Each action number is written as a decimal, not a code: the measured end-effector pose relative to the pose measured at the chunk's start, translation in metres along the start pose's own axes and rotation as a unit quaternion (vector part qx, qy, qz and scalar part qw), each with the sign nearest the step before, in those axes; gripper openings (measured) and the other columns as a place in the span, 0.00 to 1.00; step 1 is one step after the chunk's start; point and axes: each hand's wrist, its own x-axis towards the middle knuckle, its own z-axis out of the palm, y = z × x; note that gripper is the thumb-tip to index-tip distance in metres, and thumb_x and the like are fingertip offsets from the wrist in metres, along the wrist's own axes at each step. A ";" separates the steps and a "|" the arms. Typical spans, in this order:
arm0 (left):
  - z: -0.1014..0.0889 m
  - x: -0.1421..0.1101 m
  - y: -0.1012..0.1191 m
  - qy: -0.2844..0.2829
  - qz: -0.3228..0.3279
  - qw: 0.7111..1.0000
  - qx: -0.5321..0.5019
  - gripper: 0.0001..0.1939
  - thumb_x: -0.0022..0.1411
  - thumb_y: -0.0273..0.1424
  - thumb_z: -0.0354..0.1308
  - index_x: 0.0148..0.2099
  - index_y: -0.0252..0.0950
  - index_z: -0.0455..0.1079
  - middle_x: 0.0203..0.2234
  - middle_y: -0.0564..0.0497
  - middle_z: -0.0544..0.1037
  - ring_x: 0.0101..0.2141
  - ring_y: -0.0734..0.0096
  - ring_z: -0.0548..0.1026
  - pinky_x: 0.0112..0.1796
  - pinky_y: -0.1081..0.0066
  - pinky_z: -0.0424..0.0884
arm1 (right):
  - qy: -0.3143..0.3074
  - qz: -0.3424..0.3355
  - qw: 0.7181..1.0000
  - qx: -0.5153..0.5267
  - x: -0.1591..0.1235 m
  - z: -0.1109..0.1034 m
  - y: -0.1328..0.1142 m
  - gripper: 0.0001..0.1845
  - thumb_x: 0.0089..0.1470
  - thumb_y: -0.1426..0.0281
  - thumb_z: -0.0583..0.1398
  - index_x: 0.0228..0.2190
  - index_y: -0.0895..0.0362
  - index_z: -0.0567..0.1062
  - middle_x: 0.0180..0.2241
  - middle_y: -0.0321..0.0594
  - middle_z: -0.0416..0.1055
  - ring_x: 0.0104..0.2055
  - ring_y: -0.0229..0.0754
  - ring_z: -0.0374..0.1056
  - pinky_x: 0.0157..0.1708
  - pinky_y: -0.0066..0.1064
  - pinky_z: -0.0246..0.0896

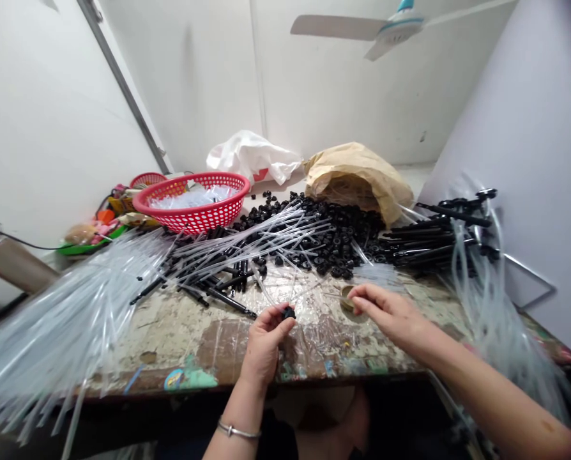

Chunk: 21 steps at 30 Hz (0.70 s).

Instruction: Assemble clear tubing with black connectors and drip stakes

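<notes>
Near the table's front edge, my left hand point(265, 338) pinches a small black plastic cap point(289, 313) between thumb and fingers. Thin clear tubes point(264, 287) lie just beyond that hand, and I cannot tell whether one joins the cap. To the right, my right hand point(386, 312) is closed in a pinch at a small round dish point(347, 299), partly covering it. A thin pale strand runs left from the dish, but what the right fingertips hold is too small to name. A large heap of black caps point(333, 233) spreads beyond both hands.
Long clear tubes point(75, 300) overhang the table's left edge; more tubes point(491, 313) hang at the right beside black rods point(429, 246). A red basket point(194, 220), a white bag point(251, 153) and a tan sack point(357, 163) stand behind. A metal flask point(15, 259) is far left.
</notes>
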 end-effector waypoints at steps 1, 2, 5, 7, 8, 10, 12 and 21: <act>-0.001 0.000 0.000 0.003 -0.012 1.000 -0.018 0.14 0.42 0.26 0.66 0.36 0.35 0.74 0.33 0.49 0.79 0.32 0.73 0.74 0.33 0.75 0.68 | -0.016 -0.004 0.999 0.037 -0.002 0.008 -0.007 0.11 0.54 0.64 0.50 0.31 0.55 0.69 0.25 0.34 0.69 0.29 0.37 0.65 0.30 0.27 0.59; -0.002 0.000 0.001 0.004 -0.023 0.999 -0.032 0.13 0.42 0.26 0.66 0.35 0.35 0.73 0.33 0.50 0.78 0.29 0.75 0.74 0.30 0.77 0.67 | -0.029 -0.007 0.997 0.066 -0.003 0.016 -0.013 0.11 0.54 0.64 0.51 0.32 0.55 0.70 0.25 0.34 0.69 0.28 0.37 0.65 0.28 0.26 0.59; -0.003 -0.001 0.004 0.001 -0.043 0.997 -0.066 0.11 0.43 0.27 0.66 0.33 0.35 0.72 0.32 0.51 0.78 0.26 0.78 0.74 0.28 0.78 0.68 | -0.044 -0.023 0.993 0.103 -0.004 0.036 -0.028 0.13 0.53 0.63 0.52 0.34 0.55 0.72 0.25 0.35 0.70 0.26 0.36 0.64 0.26 0.25 0.59; -0.003 -0.002 0.006 -0.002 -0.047 0.996 -0.080 0.12 0.43 0.27 0.66 0.34 0.35 0.72 0.30 0.52 0.77 0.26 0.77 0.74 0.29 0.77 0.69 | -0.038 -0.037 0.994 0.095 -0.003 0.045 -0.033 0.12 0.52 0.64 0.53 0.34 0.55 0.74 0.27 0.35 0.72 0.28 0.36 0.66 0.28 0.25 0.60; -0.003 -0.002 0.006 -0.002 -0.049 0.995 -0.088 0.13 0.43 0.27 0.66 0.36 0.35 0.72 0.29 0.52 0.77 0.25 0.77 0.74 0.29 0.78 0.69 | -0.031 -0.046 0.995 0.087 -0.001 0.048 -0.034 0.12 0.52 0.65 0.54 0.33 0.55 0.74 0.28 0.36 0.73 0.29 0.37 0.67 0.30 0.26 0.61; -0.003 -0.002 0.007 0.001 -0.052 0.994 -0.101 0.16 0.43 0.27 0.66 0.38 0.35 0.72 0.28 0.53 0.76 0.25 0.79 0.74 0.27 0.80 0.68 | -0.016 -0.066 0.995 0.071 0.001 0.050 -0.035 0.11 0.51 0.66 0.54 0.33 0.55 0.75 0.31 0.36 0.75 0.33 0.38 0.69 0.34 0.27 0.62; -0.005 -0.001 0.007 0.008 -0.055 0.992 -0.113 0.18 0.42 0.27 0.67 0.39 0.35 0.73 0.28 0.53 0.76 0.25 0.79 0.74 0.27 0.81 0.68 | -0.004 -0.085 0.995 0.055 0.003 0.052 -0.035 0.11 0.51 0.67 0.54 0.33 0.55 0.75 0.33 0.37 0.75 0.36 0.39 0.70 0.37 0.28 0.63; -0.008 0.000 0.006 -0.009 -0.063 0.989 -0.136 0.18 0.41 0.28 0.68 0.38 0.35 0.73 0.28 0.52 0.76 0.24 0.80 0.73 0.26 0.82 0.68 | 0.005 -0.113 0.994 0.010 0.006 0.054 -0.037 0.11 0.52 0.68 0.54 0.34 0.54 0.75 0.33 0.38 0.75 0.35 0.39 0.70 0.37 0.30 0.64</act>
